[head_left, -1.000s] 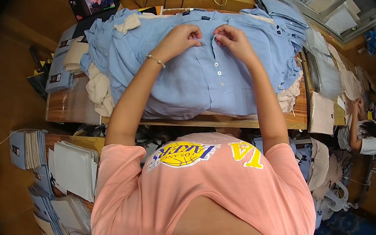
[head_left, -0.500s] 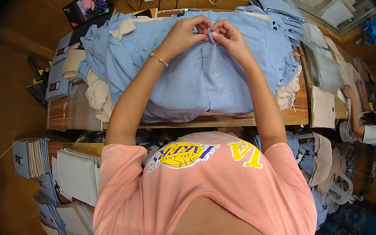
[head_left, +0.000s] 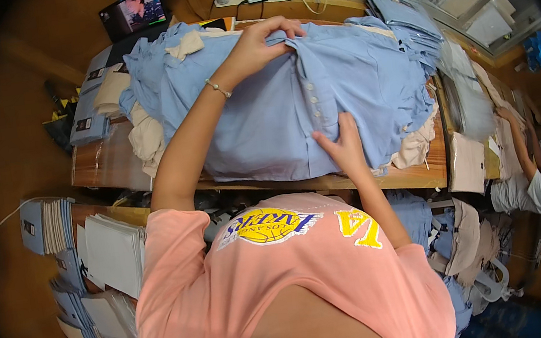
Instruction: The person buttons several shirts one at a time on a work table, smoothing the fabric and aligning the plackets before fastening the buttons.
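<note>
The blue garment lies on the table; the left hand has its grip clamped on the upper front, while the right hand, thumb and fingers apart, touches below the buttons. Probably the front is being straightened; the next move calls for gentle smoothing.

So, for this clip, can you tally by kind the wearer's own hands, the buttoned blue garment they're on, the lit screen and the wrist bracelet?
Wearer's hands: 2, left hand and right hand
Buttoned blue garment under them: 1
Lit screen: 1
Bracelet: 1
Total: 5
</note>
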Available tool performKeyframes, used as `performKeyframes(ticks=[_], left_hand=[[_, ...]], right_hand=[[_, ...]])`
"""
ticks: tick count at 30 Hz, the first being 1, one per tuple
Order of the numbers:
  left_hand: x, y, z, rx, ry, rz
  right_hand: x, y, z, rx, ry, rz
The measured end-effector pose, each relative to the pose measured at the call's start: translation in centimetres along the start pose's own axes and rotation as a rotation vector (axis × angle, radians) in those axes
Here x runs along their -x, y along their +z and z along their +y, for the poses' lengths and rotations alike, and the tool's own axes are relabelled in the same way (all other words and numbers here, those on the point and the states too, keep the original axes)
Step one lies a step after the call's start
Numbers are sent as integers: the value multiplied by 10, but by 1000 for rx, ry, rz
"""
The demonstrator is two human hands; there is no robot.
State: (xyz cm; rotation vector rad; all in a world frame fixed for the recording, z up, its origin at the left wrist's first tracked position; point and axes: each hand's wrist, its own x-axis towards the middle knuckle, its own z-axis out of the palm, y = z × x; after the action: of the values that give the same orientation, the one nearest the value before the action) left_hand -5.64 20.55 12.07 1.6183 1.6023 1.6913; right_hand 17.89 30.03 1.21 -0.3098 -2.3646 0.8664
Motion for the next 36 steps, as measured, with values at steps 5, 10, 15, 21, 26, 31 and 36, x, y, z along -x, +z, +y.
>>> performKeyframes(ticks=[5, 10, 15, 21, 26, 31, 36], left_hand=[[2, -15, 18, 223, -23, 27], [28, 7, 83, 209, 39, 37], [82, 27, 20, 11, -155, 215], [120, 28, -9, 27, -322, 213], [120, 24, -5, 79, -423, 272], [117, 24, -1, 124, -392, 321], [112, 22, 2, 160, -348, 276]], right_hand=[[-31, -45, -13, -755, 582, 90], [-108, -122, -24, -717, -5, 354], [-109, -98, 9, 114, 92, -184], [-58, -36, -31, 12, -151, 30], [-68, -19, -51, 199, -284, 152], [-77, -6, -53, 237, -248, 30], [-83, 0, -45, 262, -242, -35]])
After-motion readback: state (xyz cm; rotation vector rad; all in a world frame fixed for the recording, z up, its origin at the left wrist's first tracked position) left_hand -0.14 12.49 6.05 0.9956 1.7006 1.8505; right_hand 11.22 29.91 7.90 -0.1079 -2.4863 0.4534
